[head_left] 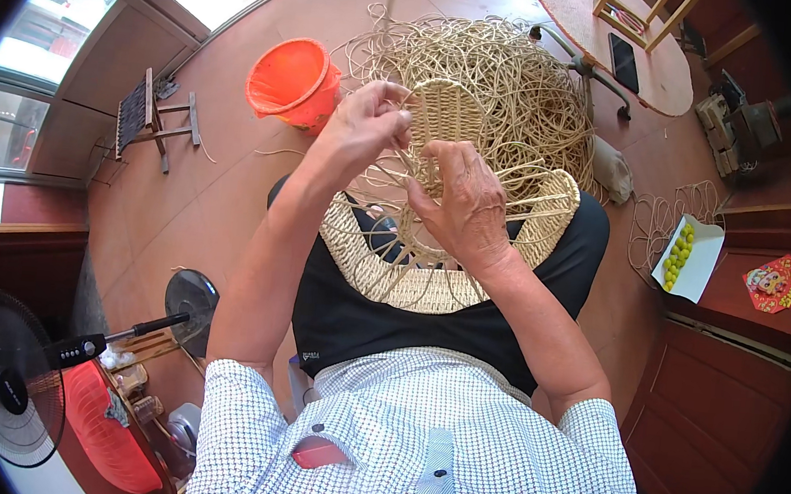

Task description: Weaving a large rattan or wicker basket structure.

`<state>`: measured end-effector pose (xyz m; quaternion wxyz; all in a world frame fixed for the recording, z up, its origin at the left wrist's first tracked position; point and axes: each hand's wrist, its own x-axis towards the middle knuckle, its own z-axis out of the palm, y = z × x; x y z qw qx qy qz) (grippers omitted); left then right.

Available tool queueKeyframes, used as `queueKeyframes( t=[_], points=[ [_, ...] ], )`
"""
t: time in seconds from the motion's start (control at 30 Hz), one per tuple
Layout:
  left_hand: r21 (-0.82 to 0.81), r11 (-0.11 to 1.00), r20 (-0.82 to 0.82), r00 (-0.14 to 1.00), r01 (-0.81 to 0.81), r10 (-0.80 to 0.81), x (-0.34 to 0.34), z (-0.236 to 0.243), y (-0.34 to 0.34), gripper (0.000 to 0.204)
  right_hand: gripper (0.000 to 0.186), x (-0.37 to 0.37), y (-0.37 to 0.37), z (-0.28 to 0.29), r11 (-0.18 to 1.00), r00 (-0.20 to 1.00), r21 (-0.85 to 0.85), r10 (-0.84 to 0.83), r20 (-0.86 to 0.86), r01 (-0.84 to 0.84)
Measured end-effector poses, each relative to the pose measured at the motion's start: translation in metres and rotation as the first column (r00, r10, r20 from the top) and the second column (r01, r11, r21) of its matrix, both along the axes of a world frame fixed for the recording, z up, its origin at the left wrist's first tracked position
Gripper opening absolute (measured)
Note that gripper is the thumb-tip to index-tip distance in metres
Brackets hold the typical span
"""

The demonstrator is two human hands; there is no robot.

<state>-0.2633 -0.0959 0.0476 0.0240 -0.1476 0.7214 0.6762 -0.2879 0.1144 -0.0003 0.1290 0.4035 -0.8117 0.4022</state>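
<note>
A U-shaped woven straw piece (pixel 429 290) lies across my lap, its two arms pointing away from me. Loose straw cords stick out from its inner edge. Beyond my hands stands a rounded woven panel (pixel 450 105) of the same straw; how it joins the lap piece is hidden. My left hand (pixel 365 122) is closed in a pinch on a straw cord beside the panel's left edge. Closer to me, my right hand (pixel 467 200) has thumb and fingers bent around several straw cords at the middle of the work. The fingertips partly cover the cords.
A big heap of loose cord (pixel 528 95) covers the floor ahead. An orange bucket (pixel 292 81) stands at its left, near a small folding stool (pixel 145 120). A standing fan (pixel 11 384) is at lower left. Green fruit in a white tray (pixel 699 262) sits at right.
</note>
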Motion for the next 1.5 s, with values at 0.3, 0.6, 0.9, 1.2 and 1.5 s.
queueKeyframes(
  t=[0.3,0.6,0.9,1.2,1.5],
  points=[
    [-0.358,0.891,-0.363,0.921,-0.278,0.142,0.062,0.013,0.059,0.020,0.045,-0.007,0.009,-0.003,0.999,0.999,0.010,0.037,0.011,-0.037],
    [0.446,0.860,-0.161,0.923,-0.247,0.349,0.115,-0.020,0.046,0.023,0.038,-0.007,0.024,0.009,0.983,0.983,0.057,0.170,0.067,-0.174],
    [0.003,0.907,-0.247,0.879,-0.421,0.408,0.100,-0.003,-0.042,0.031,0.013,0.001,0.006,0.003,0.996,0.998,0.077,0.031,0.048,-0.035],
    [-0.868,0.442,-0.266,0.964,-0.225,-0.032,0.055,-0.023,0.015,0.042,0.017,0.005,-0.005,-0.005,0.992,0.995,0.089,-0.093,0.025,0.090],
    [-0.442,0.887,-0.086,0.990,-0.136,0.110,0.035,-0.008,0.034,0.053,0.016,0.006,0.000,-0.003,0.995,0.997,0.071,-0.069,-0.022,0.070]
  ],
)
